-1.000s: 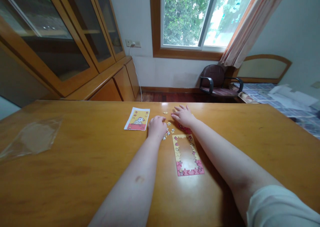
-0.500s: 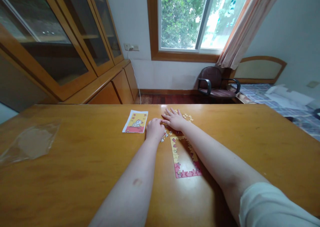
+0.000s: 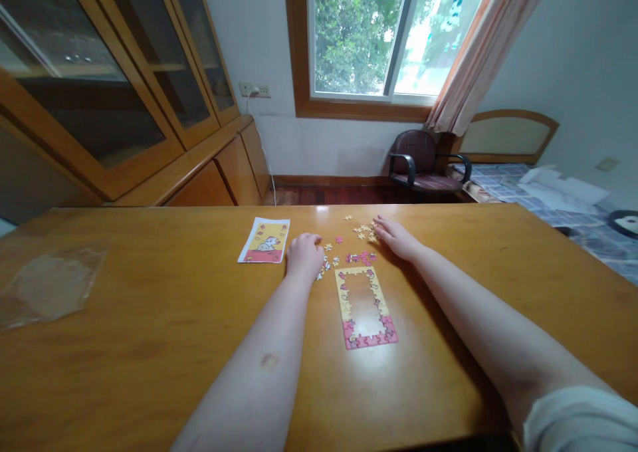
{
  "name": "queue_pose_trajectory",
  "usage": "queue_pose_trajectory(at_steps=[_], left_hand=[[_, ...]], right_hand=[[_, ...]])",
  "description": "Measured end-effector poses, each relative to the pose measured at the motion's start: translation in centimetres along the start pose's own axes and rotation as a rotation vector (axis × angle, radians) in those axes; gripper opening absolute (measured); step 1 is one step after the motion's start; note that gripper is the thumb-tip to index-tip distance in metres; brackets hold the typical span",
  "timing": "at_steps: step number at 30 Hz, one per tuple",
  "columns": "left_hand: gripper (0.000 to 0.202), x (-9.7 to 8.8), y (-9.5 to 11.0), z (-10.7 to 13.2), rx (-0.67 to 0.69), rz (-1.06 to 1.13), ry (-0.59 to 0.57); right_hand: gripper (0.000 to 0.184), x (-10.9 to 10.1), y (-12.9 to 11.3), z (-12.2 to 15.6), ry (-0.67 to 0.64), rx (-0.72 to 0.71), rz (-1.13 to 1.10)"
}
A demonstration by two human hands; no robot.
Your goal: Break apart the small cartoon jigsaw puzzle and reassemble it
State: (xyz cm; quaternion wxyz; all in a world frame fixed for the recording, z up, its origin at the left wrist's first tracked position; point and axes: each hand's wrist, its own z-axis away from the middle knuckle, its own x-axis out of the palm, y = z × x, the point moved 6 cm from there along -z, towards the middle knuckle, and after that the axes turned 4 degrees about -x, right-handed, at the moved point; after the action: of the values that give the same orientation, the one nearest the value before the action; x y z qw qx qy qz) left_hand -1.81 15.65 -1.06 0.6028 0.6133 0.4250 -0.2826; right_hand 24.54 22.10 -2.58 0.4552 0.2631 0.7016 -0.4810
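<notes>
A jigsaw frame (image 3: pixel 341 309) of joined border pieces, yellow above and pink below, lies on the table with its middle unfilled. My left hand (image 3: pixel 304 258) rests left of the loose pieces with its fingers curled in; what they hold, if anything, is hidden. White-patterned puzzle pieces (image 3: pixel 327 264) lie right beside it. My right hand (image 3: pixel 397 237) is open, its fingertips touching or just beside a cluster of yellow puzzle pieces (image 3: pixel 365 229). Between the hands and above the frame is a row of pink puzzle pieces (image 3: pixel 362 258).
A picture card (image 3: pixel 264 240) with a white animal on yellow and pink lies left of my left hand. A clear plastic bag (image 3: pixel 52 284) is at the table's left. Beyond the wooden table (image 3: pixel 199 345) stand a dark chair (image 3: pixel 421 163), a bed and a glass-door cabinet (image 3: pixel 144 153).
My right hand has moved right, away from my left hand, uncovering the pink and yellow pieces and the frame's top right part. My left hand stays beside the white pieces. The view has shifted slightly.
</notes>
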Motion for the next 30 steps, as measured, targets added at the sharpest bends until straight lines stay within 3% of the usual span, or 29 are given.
queue_pose_trajectory(at_steps=[4,10,15,21,27,30], left_hand=[[0.036,0.2,-0.1,0.0,0.014,-0.010,0.007],[0.036,0.2,-0.3,0.0,0.009,-0.005,0.015],[0.035,0.1,-0.2,-0.1,0.006,-0.011,0.021],[0.036,0.2,-0.2,-0.1,0.014,0.004,0.009],[0.036,0.3,-0.1,-0.1,0.031,0.002,0.002],[0.035,0.3,-0.1,-0.1,0.030,0.001,0.002]], right_hand=[[0.073,1.2,0.3,-0.1,-0.038,0.030,0.095],[0.092,2.9,-2.8,-4.0,-0.095,-0.088,0.176],[0.065,3.8,-4.6,-6.1,-0.193,-0.269,0.189],[0.048,3.3,-4.0,-4.4,-0.173,-0.264,0.141],[0.057,1.3,-3.0,-1.9,-0.073,-0.144,0.145],[0.058,0.9,-4.2,-1.0,-0.041,-0.119,0.084]])
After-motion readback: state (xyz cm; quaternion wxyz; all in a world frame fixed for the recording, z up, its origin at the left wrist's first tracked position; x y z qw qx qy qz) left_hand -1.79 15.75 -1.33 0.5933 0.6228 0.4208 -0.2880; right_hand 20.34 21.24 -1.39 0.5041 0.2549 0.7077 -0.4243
